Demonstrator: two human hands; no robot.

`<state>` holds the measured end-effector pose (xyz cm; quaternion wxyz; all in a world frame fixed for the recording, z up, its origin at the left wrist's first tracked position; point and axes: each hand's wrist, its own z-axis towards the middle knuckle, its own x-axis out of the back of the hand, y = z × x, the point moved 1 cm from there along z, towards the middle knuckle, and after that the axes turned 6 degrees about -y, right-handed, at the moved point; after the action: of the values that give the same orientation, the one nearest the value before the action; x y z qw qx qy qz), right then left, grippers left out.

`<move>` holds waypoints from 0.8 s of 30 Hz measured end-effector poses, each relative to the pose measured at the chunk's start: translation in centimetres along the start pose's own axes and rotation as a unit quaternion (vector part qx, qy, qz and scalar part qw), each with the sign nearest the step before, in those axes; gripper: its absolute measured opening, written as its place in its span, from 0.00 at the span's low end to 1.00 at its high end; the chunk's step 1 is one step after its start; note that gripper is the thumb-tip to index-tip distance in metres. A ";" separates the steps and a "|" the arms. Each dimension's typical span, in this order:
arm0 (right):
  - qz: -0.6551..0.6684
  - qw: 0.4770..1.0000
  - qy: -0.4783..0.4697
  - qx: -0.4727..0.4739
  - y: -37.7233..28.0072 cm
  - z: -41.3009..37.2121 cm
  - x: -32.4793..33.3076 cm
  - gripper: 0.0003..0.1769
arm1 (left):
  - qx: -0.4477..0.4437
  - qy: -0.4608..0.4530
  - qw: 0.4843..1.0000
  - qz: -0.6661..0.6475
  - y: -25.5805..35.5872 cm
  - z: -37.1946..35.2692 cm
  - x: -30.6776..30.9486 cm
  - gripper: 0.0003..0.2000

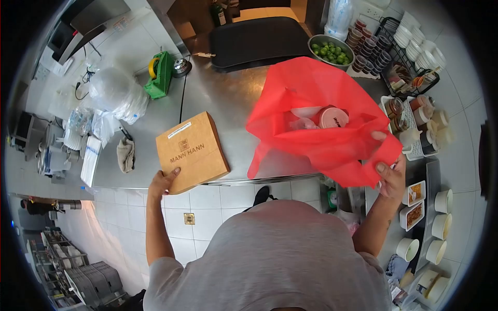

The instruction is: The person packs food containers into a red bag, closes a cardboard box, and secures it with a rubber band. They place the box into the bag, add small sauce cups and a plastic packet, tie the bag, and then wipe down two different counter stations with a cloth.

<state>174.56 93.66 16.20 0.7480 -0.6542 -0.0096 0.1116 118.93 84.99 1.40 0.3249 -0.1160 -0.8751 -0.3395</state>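
We note the steel counter (228, 98) bare between the open red bag (311, 83) at its right end and the brown box (192, 150) at its near edge, our left hand (163, 181) clasping the box's near corner, our right hand (391, 173) pinching the bag's rim.

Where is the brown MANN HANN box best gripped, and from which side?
Probably at its near corner, coming from the person's side. The brown box lies flat, with that corner overhanging the counter edge, so fingers can slip underneath with the thumb on top, as the left hand does.
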 end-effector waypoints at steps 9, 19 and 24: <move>0.191 0.980 -0.044 0.031 0.2 0.3 1.3 0.21 | -0.086 -0.006 0.900 -0.428 -0.9 -5.4 -4.6 0.30; 0.042 0.973 -0.216 -0.068 1.2 -0.2 -0.3 0.12 | -0.103 -0.137 0.759 -0.628 -2.2 -4.6 -8.3 0.29; -0.016 0.968 -0.235 -0.082 1.5 -0.1 0.2 0.14 | -0.154 -0.130 0.750 -0.630 -3.9 -5.3 -8.8 0.33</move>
<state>174.53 93.73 14.70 0.6704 -0.6684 -0.2042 0.2491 126.59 78.69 -3.33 -0.1018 0.3701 -0.7193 -0.5790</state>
